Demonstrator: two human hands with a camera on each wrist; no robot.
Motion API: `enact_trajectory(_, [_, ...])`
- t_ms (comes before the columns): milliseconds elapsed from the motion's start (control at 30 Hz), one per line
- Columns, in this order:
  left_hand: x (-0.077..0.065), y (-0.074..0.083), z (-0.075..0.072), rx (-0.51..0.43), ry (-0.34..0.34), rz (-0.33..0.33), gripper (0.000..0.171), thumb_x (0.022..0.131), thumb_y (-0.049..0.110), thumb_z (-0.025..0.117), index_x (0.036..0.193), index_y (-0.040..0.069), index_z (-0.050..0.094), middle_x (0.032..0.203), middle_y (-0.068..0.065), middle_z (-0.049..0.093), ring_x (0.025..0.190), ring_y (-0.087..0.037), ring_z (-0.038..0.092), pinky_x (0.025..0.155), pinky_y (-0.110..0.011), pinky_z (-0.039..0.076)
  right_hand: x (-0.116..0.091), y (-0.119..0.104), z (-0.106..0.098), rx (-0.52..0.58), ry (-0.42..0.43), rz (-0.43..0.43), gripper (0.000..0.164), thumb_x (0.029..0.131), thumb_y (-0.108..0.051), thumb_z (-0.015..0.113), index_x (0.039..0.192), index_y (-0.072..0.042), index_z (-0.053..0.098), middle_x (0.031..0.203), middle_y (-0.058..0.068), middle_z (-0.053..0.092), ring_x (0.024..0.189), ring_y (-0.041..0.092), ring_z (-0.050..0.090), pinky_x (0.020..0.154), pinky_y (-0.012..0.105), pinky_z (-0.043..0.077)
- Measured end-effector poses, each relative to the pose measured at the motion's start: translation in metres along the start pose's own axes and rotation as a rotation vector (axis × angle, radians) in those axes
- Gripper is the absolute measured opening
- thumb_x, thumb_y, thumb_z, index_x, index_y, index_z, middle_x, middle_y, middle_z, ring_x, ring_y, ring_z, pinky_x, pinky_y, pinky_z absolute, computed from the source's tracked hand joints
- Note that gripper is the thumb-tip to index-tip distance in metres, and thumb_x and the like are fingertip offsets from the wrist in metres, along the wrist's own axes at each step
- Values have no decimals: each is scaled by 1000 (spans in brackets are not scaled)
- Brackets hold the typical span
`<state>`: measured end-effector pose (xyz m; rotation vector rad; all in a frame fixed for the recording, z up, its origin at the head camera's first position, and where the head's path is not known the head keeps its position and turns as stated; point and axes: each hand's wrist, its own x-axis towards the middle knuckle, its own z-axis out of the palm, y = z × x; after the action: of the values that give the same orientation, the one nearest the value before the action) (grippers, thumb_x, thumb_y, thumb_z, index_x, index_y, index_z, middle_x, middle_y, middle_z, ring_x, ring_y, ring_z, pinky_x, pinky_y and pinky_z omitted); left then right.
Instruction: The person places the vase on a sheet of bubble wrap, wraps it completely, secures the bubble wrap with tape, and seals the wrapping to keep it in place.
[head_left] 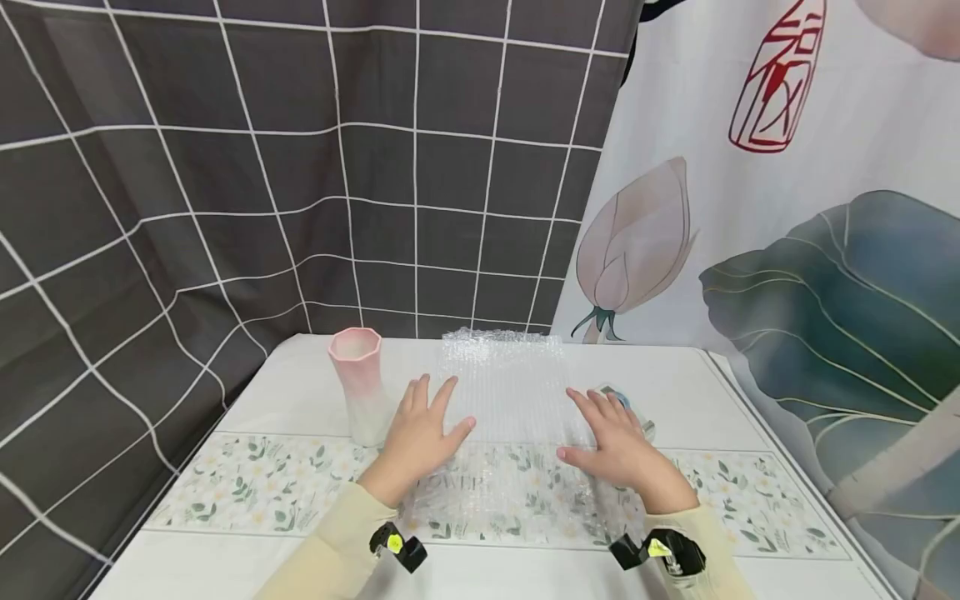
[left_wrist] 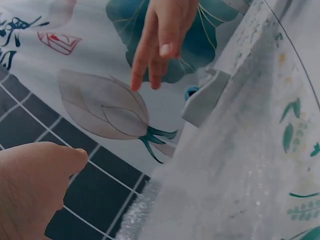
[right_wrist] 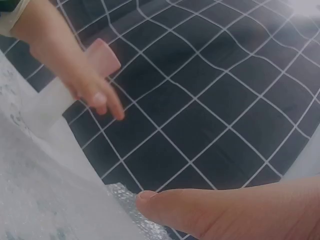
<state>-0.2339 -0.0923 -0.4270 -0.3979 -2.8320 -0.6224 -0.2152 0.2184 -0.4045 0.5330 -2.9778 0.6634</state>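
A clear sheet of bubble wrap (head_left: 504, 396) lies spread across the middle of the table, its crinkled far edge at the back. My left hand (head_left: 422, 433) is held over its left side with fingers spread, and my right hand (head_left: 618, 446) is over its right side, likewise spread. Neither hand grips anything; whether they touch the wrap I cannot tell. Left of the left hand a pink-and-white vase (head_left: 358, 379) stands upright. Partly hidden behind the right hand is a pale tape dispenser (left_wrist: 206, 100) with a blue roll.
The white table (head_left: 300, 375) has a floral band (head_left: 247, 483) across it. A dark grid-patterned curtain (head_left: 375, 167) hangs behind and to the left. On the right hangs a white cloth (head_left: 720, 183) printed with flowers and leaves.
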Motion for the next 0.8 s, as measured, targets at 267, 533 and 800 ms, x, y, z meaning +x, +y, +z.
enact_trajectory(267, [3, 5, -35, 16, 192, 115, 71, 96, 46, 62, 156, 15, 39, 160, -29, 23, 151, -46, 15, 117, -62, 26, 3, -3, -11, -37, 22, -13, 89, 89, -46, 73, 158, -10, 30, 156, 34, 29, 144, 60, 15, 108, 79, 12])
enact_trajectory(533, [20, -16, -72, 54, 362, 57, 75, 93, 42, 68, 156, 16, 38, 161, -29, 17, 151, -47, 8, 116, -68, 21, 9, -4, -22, -49, 13, -11, 91, 90, -48, 72, 159, -11, 27, 158, 34, 25, 145, 60, 11, 108, 80, 9])
enact_trajectory(800, [34, -56, -86, 52, 402, -143, 76, 85, 38, 76, 152, 20, 45, 160, -28, 18, 143, -60, 15, 107, -78, 21, 9, -3, -24, -37, 24, -3, 90, 90, -45, 73, 159, -11, 28, 158, 33, 26, 145, 60, 11, 108, 80, 8])
